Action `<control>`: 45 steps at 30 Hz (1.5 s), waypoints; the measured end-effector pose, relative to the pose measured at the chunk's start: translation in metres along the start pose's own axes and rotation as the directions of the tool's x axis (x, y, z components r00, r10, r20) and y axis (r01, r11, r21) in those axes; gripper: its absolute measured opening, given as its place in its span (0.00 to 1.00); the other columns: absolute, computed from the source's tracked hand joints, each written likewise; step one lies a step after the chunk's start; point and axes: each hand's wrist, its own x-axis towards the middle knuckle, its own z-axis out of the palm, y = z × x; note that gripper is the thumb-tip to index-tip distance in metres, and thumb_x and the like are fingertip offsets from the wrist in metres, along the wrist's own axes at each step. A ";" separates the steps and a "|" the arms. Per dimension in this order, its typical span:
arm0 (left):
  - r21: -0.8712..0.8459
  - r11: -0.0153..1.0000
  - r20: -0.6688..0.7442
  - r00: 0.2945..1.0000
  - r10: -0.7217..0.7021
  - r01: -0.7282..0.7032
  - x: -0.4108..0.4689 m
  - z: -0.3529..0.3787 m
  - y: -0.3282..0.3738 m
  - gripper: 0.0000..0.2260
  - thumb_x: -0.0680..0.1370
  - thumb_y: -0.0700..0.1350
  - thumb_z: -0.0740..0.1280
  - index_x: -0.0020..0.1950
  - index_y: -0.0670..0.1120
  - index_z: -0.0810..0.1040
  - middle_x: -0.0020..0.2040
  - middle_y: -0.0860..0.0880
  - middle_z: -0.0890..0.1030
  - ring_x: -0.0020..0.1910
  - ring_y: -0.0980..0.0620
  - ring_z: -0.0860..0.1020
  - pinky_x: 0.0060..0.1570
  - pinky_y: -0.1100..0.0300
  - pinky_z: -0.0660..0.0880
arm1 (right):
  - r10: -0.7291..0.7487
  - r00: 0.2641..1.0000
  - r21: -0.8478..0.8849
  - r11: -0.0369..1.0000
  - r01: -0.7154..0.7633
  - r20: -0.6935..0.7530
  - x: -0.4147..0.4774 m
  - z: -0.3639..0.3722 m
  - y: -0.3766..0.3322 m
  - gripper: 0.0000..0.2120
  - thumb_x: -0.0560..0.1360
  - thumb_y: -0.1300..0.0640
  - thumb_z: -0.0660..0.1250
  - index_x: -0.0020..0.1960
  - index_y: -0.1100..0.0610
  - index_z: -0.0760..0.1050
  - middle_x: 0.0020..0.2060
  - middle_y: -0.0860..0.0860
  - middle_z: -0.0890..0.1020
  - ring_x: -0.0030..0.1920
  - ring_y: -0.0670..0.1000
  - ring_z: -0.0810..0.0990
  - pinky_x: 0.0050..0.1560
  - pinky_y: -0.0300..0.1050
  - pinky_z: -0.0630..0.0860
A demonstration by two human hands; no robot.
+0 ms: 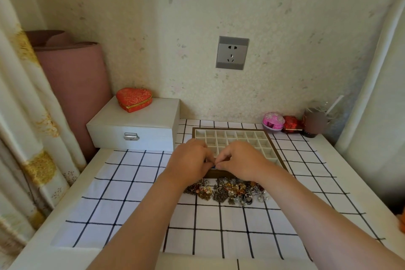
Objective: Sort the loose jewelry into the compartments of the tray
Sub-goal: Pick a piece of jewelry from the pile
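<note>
Bluish and very small, the piece is pinched where the fingers of the left hand and the right hand meet, both sets curled onto it; what kind of piece it is cannot be told. Judgement: two hands on one item suggests it is being untangled, closed or straightened before it goes into a compartment. The hands hover over the near rim of the tray, a brown-framed grid of pale compartments set toward the middle of the far edge of the worktop; every compartment in view looks unfilled, so sorting appears barely begun. The loose jewelry lies heaped just beside that near rim, on the side toward the near edge, presumably so each pick is a short carry. Tray and heap rest on a checked cloth. A white case with a metal latch occupies the far left corner, a red heart-shaped box on its lid. A pink trinket box and a red trinket box stand at the far right corner. A wall socket is above. No brand, label or legible writing found.
</note>
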 end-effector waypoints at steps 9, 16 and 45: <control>-0.144 0.983 0.029 0.993 -0.113 0.116 -0.010 -0.010 -0.003 0.11 0.78 0.41 0.62 0.54 0.54 0.80 0.48 0.58 0.74 0.54 0.54 0.72 0.50 0.57 0.71 | -0.006 0.994 -0.094 0.995 0.016 0.105 0.003 0.000 -0.007 0.15 0.78 0.60 0.63 0.53 0.45 0.85 0.56 0.43 0.84 0.46 0.41 0.78 0.54 0.42 0.77; -0.054 0.994 0.153 0.985 -0.082 0.091 -0.013 -0.007 0.000 0.16 0.79 0.47 0.61 0.64 0.59 0.78 0.62 0.54 0.74 0.64 0.52 0.65 0.65 0.51 0.66 | 0.019 0.998 -0.052 0.998 -0.023 -0.068 -0.002 -0.003 0.001 0.18 0.79 0.62 0.60 0.51 0.43 0.83 0.58 0.44 0.82 0.50 0.45 0.80 0.53 0.48 0.79; 0.013 0.998 0.118 0.991 -0.064 0.062 -0.019 -0.003 -0.002 0.15 0.80 0.49 0.60 0.65 0.59 0.78 0.64 0.55 0.74 0.66 0.52 0.66 0.63 0.51 0.68 | -0.031 0.997 -0.099 0.995 0.025 -0.067 0.002 0.006 0.004 0.19 0.79 0.62 0.61 0.48 0.42 0.85 0.56 0.45 0.83 0.52 0.47 0.81 0.53 0.49 0.79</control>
